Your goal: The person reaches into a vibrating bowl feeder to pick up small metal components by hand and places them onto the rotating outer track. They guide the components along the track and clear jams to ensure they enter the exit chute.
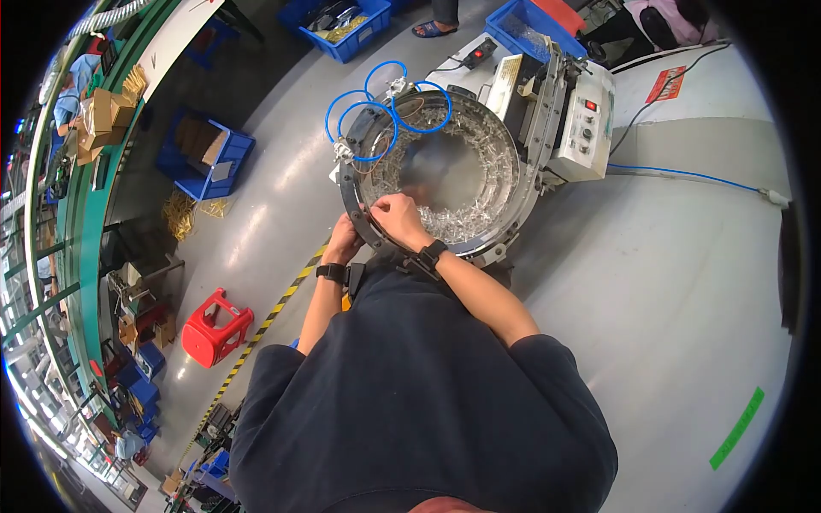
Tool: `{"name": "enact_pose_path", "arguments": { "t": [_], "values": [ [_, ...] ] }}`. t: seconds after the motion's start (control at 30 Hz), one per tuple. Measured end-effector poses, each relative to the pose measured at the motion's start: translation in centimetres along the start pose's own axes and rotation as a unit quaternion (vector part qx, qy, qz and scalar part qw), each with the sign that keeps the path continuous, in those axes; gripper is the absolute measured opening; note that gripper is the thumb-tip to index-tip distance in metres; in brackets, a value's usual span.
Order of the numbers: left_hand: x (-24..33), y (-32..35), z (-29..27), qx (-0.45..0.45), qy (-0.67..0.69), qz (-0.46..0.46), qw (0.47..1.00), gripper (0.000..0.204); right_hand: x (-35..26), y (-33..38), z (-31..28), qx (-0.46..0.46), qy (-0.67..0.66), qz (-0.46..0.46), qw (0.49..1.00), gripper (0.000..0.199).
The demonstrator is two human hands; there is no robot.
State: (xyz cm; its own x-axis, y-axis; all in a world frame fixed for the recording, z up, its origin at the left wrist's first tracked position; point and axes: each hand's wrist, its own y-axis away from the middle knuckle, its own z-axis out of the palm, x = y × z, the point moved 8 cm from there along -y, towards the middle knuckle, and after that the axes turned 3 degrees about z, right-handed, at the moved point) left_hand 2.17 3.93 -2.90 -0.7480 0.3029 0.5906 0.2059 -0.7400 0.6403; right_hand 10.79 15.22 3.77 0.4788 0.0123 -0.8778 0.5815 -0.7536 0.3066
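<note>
The round feeder bowl point(462, 171) sits ahead of the person's dark shirt point(419, 385), a little above the middle of the view. Small clear, glinting pieces point(499, 150) line its inner wall in a thick ring, while the bowl's floor shows bare.

Both hands are at the near left part of its dark rim point(350, 195). The right hand point(398, 218) reaches over the edge with its fingers curled together; whether something small is pinched there, I cannot tell. The left hand point(345, 239) is against the outer side of the rim, its fingertips partly hidden, so its grip cannot be told either. Each wrist wears a black band (the one on the right wrist point(433, 254) shows more plainly).

Loops of blue tubing point(436, 130) curl over the bowl's far left edge. To its right stands a white control box point(586, 128) with a red switch, and beyond that a blue bin point(523, 32) holds more clear bits. On the floor to the left are a red stool point(214, 332), black-and-yellow tape point(282, 306) and a blue crate point(209, 156).
</note>
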Motion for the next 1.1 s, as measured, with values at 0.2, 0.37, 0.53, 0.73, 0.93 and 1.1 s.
{"name": "enact_pose_path", "arguments": {
  "t": [0.2,0.37,0.53,0.73,0.93,1.1],
  "values": [
    [0.1,-0.4,-0.3,-0.014,-0.003,0.013,1.000,0.005,0.5,-0.1,0.0,0.002,0.024,0.081,0.996,0.022],
    [0.2,-0.4,-0.1,0.002,-0.007,0.024,1.000,0.008,0.8,-0.6,0.3,-0.012,0.047,0.118,0.992,0.023],
    [0.2,-0.6,-0.3,0.032,-0.006,0.051,0.998,0.007,1.2,-1.0,0.5,-0.022,0.072,0.141,0.987,0.028],
    [-0.1,-1.0,-0.9,0.001,-0.035,0.055,0.998,0.004,1.4,-0.9,0.4,-0.008,0.072,0.163,0.984,0.024],
    [0.5,-0.3,0.0,0.015,-0.037,0.061,0.997,0.004,-0.6,0.0,-0.1,0.024,0.098,0.131,0.986,0.018],
    [-0.4,-1.2,-1.4,-0.005,-0.050,0.060,0.997,0.005,-2.2,0.9,-0.2,0.063,0.112,0.067,0.989,0.015]
  ]
}}
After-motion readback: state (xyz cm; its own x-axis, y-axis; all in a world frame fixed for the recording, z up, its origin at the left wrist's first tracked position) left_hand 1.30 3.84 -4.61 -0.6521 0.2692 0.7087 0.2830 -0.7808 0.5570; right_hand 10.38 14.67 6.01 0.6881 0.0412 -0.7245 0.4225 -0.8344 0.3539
